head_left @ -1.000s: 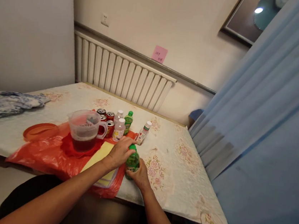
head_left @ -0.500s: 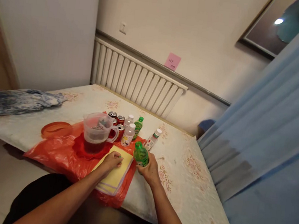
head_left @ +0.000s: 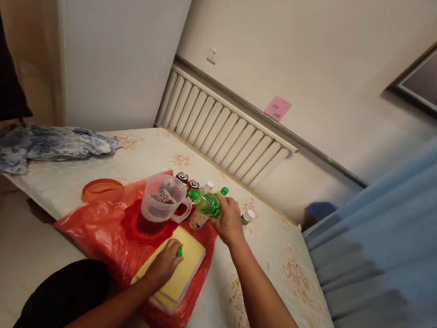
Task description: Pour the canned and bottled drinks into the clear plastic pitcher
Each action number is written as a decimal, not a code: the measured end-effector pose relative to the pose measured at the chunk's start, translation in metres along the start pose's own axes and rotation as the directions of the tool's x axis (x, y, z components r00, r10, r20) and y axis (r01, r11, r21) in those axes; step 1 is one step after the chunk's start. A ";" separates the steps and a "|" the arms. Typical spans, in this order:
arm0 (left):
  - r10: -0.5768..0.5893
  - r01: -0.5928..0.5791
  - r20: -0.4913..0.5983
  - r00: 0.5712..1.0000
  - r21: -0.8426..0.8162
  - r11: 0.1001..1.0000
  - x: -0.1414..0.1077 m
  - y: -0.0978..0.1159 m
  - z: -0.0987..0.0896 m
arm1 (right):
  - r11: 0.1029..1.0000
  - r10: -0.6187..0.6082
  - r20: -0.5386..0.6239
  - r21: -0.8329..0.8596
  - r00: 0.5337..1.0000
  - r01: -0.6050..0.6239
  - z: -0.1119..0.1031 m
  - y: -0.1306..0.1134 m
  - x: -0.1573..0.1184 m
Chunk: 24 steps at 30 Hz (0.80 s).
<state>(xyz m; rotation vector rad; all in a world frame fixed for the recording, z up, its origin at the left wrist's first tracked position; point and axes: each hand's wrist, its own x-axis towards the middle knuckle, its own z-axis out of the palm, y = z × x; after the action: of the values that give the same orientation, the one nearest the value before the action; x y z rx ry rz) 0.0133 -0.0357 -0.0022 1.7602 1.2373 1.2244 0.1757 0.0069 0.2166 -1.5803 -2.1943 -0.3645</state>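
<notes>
Tilted toward the left, a green plastic bottle [head_left: 209, 204] is gripped by my right hand [head_left: 231, 221]; its neck points at the pitcher. The clear plastic pitcher [head_left: 158, 207], part filled with dark liquid, stands on a red scalloped plate [head_left: 128, 222], its handle to the right. My left hand [head_left: 167, 261] is closed on a small green bottle cap [head_left: 179, 251] above a stack of yellow paper [head_left: 188, 250]. Behind the tilted bottle are dark red drink cans [head_left: 182, 177], a clear bottle with a yellow print [head_left: 197, 219] and another green-capped bottle [head_left: 224, 191], partly hidden.
An orange lid [head_left: 102, 191] lies left of the pitcher. A red plastic bag [head_left: 96, 234] spreads beneath these things on the flowered tablecloth [head_left: 274, 297]. A white-capped bottle [head_left: 247, 217] is beyond my right hand. Patterned cloth [head_left: 66, 146] lies far left; a blue curtain [head_left: 398, 247] hangs right.
My right hand has raised the green bottle and tipped it leftward, toward the pitcher. My left hand stays over the yellow paper with the cap. The head view has shifted leftward.
</notes>
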 end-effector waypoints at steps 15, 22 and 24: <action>-0.041 0.037 0.051 0.998 0.065 0.997 -0.005 -0.008 0.003 | 0.926 -0.110 0.104 -0.350 0.988 0.140 -0.007 -0.018 0.046; -0.048 0.045 0.063 0.997 0.044 0.998 -0.004 -0.006 0.002 | 0.894 -0.165 0.098 -0.405 0.981 0.191 -0.009 -0.020 0.053; -0.043 0.041 0.068 0.997 0.035 0.999 -0.004 -0.007 0.002 | 0.885 -0.182 0.100 -0.418 0.978 0.207 -0.011 -0.021 0.056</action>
<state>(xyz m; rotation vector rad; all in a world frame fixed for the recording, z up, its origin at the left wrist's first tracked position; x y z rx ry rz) 0.0122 -0.0369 -0.0103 1.7763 1.2561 1.1162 0.1425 0.0420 0.2529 -1.5933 -2.4454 -0.9283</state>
